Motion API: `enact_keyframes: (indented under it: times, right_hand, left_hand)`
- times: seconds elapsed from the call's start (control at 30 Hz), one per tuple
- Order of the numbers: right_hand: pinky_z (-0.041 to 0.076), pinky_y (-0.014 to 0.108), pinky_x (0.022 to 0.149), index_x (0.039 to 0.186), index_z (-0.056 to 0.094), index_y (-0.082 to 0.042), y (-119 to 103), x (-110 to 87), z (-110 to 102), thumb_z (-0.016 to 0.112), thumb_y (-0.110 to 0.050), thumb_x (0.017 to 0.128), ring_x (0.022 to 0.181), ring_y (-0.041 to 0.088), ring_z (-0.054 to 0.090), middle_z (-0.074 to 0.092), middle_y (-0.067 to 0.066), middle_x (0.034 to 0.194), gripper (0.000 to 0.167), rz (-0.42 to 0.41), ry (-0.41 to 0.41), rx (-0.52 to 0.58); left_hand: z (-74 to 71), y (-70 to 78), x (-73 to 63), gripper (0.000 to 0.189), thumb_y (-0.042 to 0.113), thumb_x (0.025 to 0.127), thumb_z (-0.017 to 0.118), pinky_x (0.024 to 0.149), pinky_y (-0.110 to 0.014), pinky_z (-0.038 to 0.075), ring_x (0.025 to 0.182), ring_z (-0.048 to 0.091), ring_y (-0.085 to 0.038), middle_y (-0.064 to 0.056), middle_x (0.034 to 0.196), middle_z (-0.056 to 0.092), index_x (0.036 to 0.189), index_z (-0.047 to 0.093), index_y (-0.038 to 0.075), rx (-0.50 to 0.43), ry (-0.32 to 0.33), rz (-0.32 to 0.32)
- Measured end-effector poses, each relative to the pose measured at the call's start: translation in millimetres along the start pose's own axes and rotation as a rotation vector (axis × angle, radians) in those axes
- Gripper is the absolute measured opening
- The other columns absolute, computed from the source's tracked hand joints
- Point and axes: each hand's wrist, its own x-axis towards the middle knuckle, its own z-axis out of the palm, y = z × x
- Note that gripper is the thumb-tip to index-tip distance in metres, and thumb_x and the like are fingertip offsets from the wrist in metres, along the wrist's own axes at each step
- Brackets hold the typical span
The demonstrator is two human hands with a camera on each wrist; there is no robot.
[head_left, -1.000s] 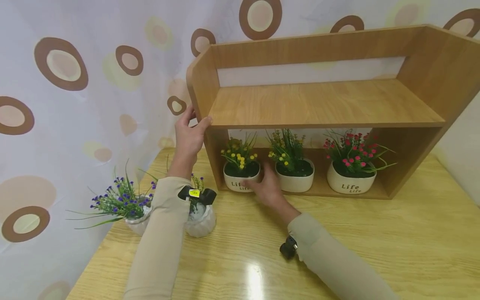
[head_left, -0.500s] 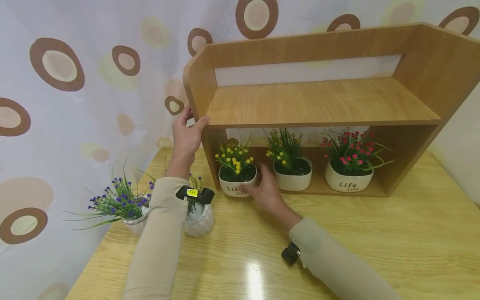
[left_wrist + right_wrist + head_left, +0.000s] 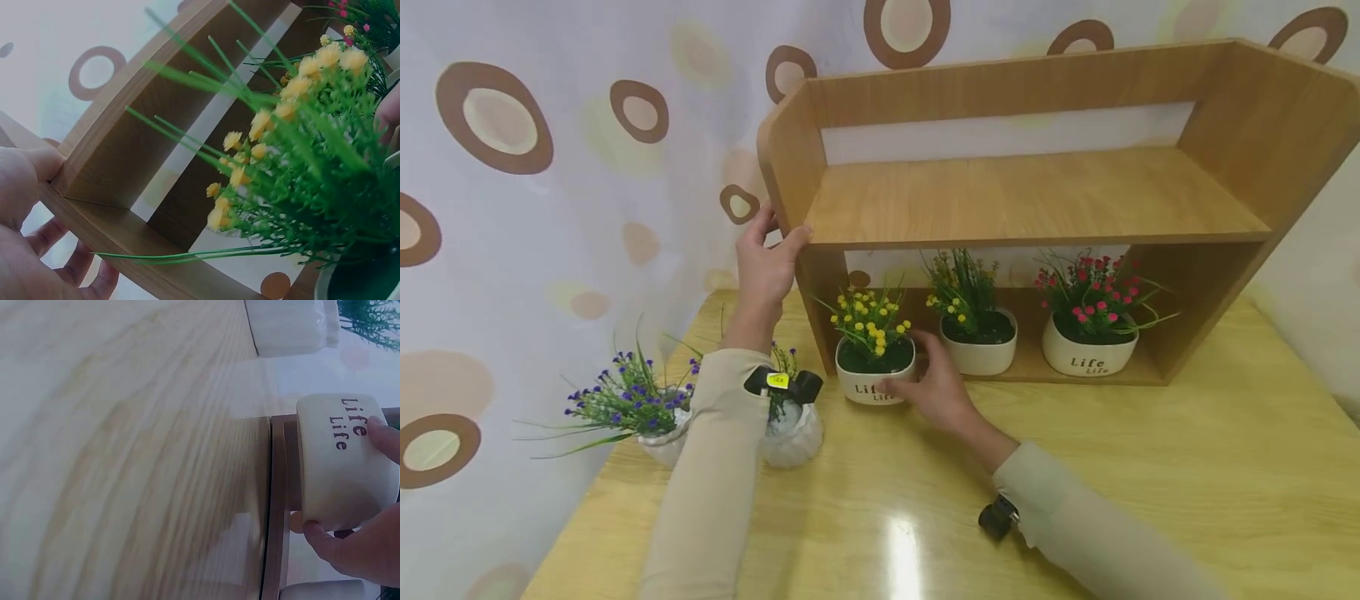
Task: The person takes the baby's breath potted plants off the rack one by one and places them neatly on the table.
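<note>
My left hand grips the left side panel of a two-level wooden shelf, thumb on the front edge and fingers round the outside. In the left wrist view that thumb and curled fingers show at the panel. My right hand holds a white "Life" flowerpot with yellow flowers by its right side, thumb on the front. It is at the lower level's front left. The right wrist view shows the pot at the bottom board's edge; whether it touches the board I cannot tell.
On the lower level stand another yellow-flowered pot and a pink-flowered pot. Left of the shelf, two white pots, one with purple flowers and one partly behind my left wrist, sit on the wooden table. A patterned curtain hangs behind.
My right hand has drawn the yellow-flowered pot forward, from inside the lower level to the shelf's front edge. The left hand keeps its grip on the side panel. The head view has shifted slightly.
</note>
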Motion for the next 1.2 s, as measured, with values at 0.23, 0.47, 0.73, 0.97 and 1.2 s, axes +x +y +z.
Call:
enact_keyframes:
  times: [0.23,0.47,0.73,0.97,1.2]
  right_hand:
    - [0.044,0.046,0.105,0.149,0.036,-0.004,2,-13.6,-9,0.091,-0.015,0.074,0.129,0.032,0.049,0.048,0.017,0.142,0.093,0.007,-0.025,0.01]
    - [0.052,0.041,0.096,0.148,0.034,-0.003,5,-27.6,-12,0.09,-0.007,0.072,0.121,0.034,0.055,0.047,0.019,0.14,0.095,0.021,-0.058,0.111]
    - [0.054,0.038,0.091,0.147,0.032,-0.005,1,-38.3,-18,0.092,-0.009,0.071,0.114,0.034,0.059,0.048,0.019,0.137,0.097,0.039,-0.082,0.123]
    - [0.056,0.037,0.088,0.145,0.033,-0.005,-1,-46.9,-22,0.092,-0.01,0.07,0.106,0.032,0.065,0.045,0.018,0.138,0.095,0.056,-0.094,0.14]
    - [0.056,0.037,0.09,0.141,0.034,-0.004,1,-57.3,-27,0.09,-0.004,0.071,0.11,0.036,0.062,0.044,0.021,0.137,0.089,0.057,-0.101,0.184]
  left_hand:
    - [-0.5,-1.0,-2.4,0.057,0.016,0.093,0.069,0.1,-0.047,0.05,0.114,0.059,-0.033,-0.009,0.136,0.051,0.147,0.053,0.025,-0.002,-0.01,-0.011]
    - [-0.5,-4.2,-1.9,0.055,0.015,0.092,0.069,0.097,-0.047,0.052,0.112,0.061,-0.034,-0.01,0.133,0.051,0.145,0.055,0.025,-0.029,-0.016,-0.014]
    - [-1.7,-2.3,-1.9,0.055,0.015,0.091,0.069,0.097,-0.046,0.052,0.112,0.061,-0.034,-0.01,0.133,0.051,0.144,0.056,0.023,-0.022,-0.004,0.004]
    - [-2.8,-2.2,-2.5,0.056,0.011,0.09,0.068,0.095,-0.046,0.053,0.11,0.062,-0.035,-0.01,0.13,0.051,0.144,0.056,0.023,-0.046,0.003,0.01]
    - [-0.8,-1.1,-2.6,0.056,0.009,0.09,0.067,0.094,-0.046,0.054,0.11,0.063,-0.035,-0.01,0.127,0.051,0.143,0.057,0.024,-0.057,-0.016,0.027]
